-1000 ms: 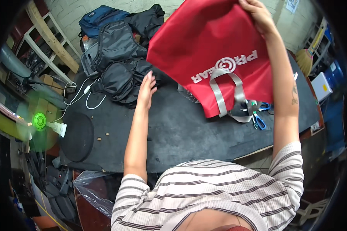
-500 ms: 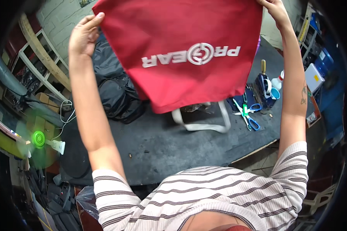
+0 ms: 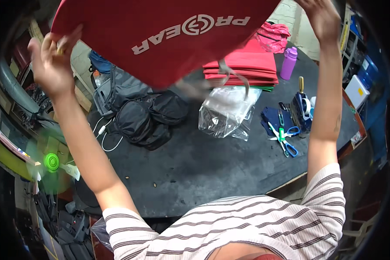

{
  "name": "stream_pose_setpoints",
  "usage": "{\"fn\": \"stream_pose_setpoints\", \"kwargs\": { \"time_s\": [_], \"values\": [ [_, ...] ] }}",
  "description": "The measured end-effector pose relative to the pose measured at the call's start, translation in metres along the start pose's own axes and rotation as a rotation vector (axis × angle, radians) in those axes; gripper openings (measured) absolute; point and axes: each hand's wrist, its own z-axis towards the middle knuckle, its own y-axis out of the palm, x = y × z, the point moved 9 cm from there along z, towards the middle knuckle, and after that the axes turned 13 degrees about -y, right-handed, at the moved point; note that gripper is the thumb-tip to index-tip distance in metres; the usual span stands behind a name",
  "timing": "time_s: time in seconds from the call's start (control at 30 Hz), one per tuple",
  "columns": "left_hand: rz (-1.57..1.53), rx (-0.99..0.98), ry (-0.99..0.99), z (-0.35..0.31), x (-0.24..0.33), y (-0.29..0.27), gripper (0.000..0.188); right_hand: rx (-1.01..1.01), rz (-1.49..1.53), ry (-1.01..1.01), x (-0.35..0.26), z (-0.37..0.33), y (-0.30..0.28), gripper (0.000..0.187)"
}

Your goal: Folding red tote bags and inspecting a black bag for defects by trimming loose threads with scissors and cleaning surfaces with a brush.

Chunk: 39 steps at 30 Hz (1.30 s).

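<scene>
A red cloth bag (image 3: 117, 26) with white printing and pale straps is raised before me, the printing upside down. Its upper part runs out of the view. At its left edge, my left hand (image 3: 54, 65) is closed on the cloth, the fingers a little blurred. My right hand (image 3: 320, 19) grips the upper right corner, where the fingertips pass out of the frame. The blurred pale strap (image 3: 236, 76) dangles below the bag, over a clear plastic bag (image 3: 227, 115) on the dark table (image 3: 182, 173).
A stack of folded red cloth (image 3: 247, 67) lies at the back, near a purple bottle (image 3: 289, 63). Black backpacks (image 3: 138, 117) fill the left side. Blue-handled scissors (image 3: 292, 149) and a tape dispenser (image 3: 301, 108) lie on the right. A green fan (image 3: 52, 162) stands at left.
Both hands have moved up, the left one also outward to the left. The red bag has risen and tilted, uncovering the red stack, the bottle and the plastic bag.
</scene>
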Motion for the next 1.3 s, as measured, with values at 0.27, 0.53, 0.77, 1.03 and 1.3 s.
{"fn": "stream_pose_setpoints", "kwargs": {
  "time_s": [0.27, 0.53, 0.77, 1.03, 1.3],
  "values": [
    [0.509, -0.130, -0.758, -0.272, -0.170, 0.009, 0.035, 0.086, 0.052, 0.632, -0.035, -0.319, -0.031, 0.053],
    [0.692, -0.231, -1.092, -0.400, -0.240, 0.037, 0.045, -0.337, -0.576, 1.035, -0.045, -0.487, -0.023, 0.046],
    [0.953, -0.063, -0.826, -0.385, -0.233, 0.061, 0.029, -0.350, -0.707, 1.033, -0.040, -0.477, -0.015, 0.025],
    [0.708, 0.191, -0.747, -0.384, -0.239, 0.026, 0.010, -0.347, -0.940, 0.812, -0.050, -0.480, -0.016, 0.011],
    [0.487, 0.354, -0.844, -0.397, -0.245, 0.020, 0.035, 0.269, -0.536, 1.068, -0.053, -0.519, -0.059, 0.021]
  ]
}}
